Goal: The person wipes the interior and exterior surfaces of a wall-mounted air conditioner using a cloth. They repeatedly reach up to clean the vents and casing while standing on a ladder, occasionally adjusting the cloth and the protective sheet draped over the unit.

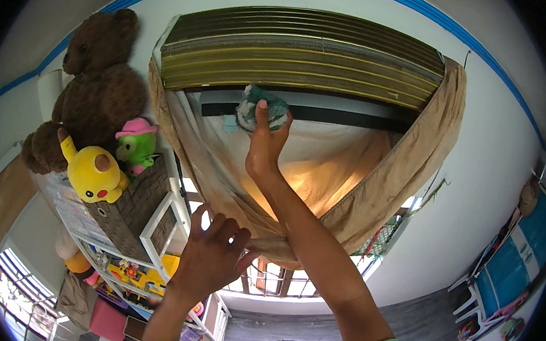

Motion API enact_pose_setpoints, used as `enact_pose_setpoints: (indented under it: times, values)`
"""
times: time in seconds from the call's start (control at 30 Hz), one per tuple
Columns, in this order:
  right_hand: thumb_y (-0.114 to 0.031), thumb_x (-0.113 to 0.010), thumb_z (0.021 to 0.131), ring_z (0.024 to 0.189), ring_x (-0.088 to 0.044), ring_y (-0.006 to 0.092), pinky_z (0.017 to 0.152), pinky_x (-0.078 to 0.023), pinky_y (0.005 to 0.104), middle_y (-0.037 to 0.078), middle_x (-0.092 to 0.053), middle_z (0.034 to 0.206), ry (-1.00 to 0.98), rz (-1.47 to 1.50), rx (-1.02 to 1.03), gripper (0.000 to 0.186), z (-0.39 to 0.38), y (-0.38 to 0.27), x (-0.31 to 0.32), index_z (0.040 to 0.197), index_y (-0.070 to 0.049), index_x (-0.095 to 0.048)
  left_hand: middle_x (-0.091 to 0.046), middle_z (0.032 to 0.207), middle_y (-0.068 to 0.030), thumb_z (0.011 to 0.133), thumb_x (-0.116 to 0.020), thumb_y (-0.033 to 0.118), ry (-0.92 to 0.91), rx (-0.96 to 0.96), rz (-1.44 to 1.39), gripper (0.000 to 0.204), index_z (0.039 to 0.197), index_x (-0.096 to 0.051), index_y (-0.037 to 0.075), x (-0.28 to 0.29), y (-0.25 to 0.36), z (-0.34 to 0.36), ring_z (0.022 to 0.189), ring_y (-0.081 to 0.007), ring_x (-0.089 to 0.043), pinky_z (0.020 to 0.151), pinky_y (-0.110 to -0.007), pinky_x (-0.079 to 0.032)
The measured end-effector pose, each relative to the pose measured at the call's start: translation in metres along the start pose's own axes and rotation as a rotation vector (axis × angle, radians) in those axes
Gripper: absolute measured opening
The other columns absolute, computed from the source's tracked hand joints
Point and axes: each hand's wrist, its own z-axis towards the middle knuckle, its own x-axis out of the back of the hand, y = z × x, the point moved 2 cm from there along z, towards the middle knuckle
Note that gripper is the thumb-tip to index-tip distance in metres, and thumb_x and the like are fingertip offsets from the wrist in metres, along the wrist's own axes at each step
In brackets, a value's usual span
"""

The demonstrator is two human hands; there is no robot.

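The right hand grips a green-and-white rag, just above and left of the middle of the frame. The thumb lies flat over the near side and the other fingers sit mostly behind, a hold that probably keeps the bunched cloth firm while leaving part of it facing the air conditioner. The rag overlaps the dark strip below the ridged panel; whether it presses on it, I cannot tell.

The left hand, lower and left of centre, is loosely spread with bent fingers and appears to hold nothing. It is near the lower edge of a tan sheet, perhaps for balance or to be close to the fabric; contact is unclear.

The sheet hangs from both ends of the air conditioner and sags into a trough below it, seemingly so that drips or dirt land in the cloth rather than on the window side or floor. At the left of the frame, a teddy bear and a yellow plush toy sit up high by a woven box, likely just for storage.
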Motion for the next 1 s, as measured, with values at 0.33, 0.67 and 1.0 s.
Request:
enact_pose_setpoints:
  times: [0.33, 0.67, 1.0]
  values:
    - [-0.033, -0.076, 0.09, 0.113, -0.052, 0.016, 0.096, -0.045, 0.0342, 0.007, -0.054, 0.124, -0.139, 0.017, 0.014, 0.063, 0.014, 0.022, -0.043, 0.133, -0.005, -0.04, -0.06, 0.074, -0.0024, 0.079, -0.076, 0.041, -0.093, 0.066, -0.026, 0.034, 0.083, -0.063, 0.01, 0.004, -0.019, -0.008, 0.089, -0.0207, -0.065, 0.116, -0.057, -0.021]
    - [-0.028, -0.069, 0.095, 0.117, -0.05, 0.0219, 0.102, -0.04, 0.0352, 0.012, -0.051, 0.129, -0.093, 0.169, -0.068, 0.06, 0.01, 0.024, -0.073, 0.138, -0.001, -0.036, -0.066, 0.082, -0.0041, 0.083, -0.074, 0.038, -0.06, 0.114, 0.031, 0.03, 0.09, -0.064, 0.01, 0.015, -0.02, -0.023, 0.092, -0.0189, -0.065, 0.115, -0.059, -0.022]
    - [-0.021, -0.069, 0.095, 0.114, -0.052, 0.0238, 0.103, -0.039, 0.0352, 0.016, -0.054, 0.124, -0.031, 0.109, -0.031, 0.061, -0.003, 0.053, -0.086, 0.138, 0.002, -0.032, -0.063, 0.08, -0.0052, 0.081, -0.076, 0.035, -0.018, 0.12, 0.039, 0.032, 0.096, -0.067, 0.008, 0.016, -0.015, -0.037, 0.089, -0.0197, -0.065, 0.113, -0.062, -0.025]
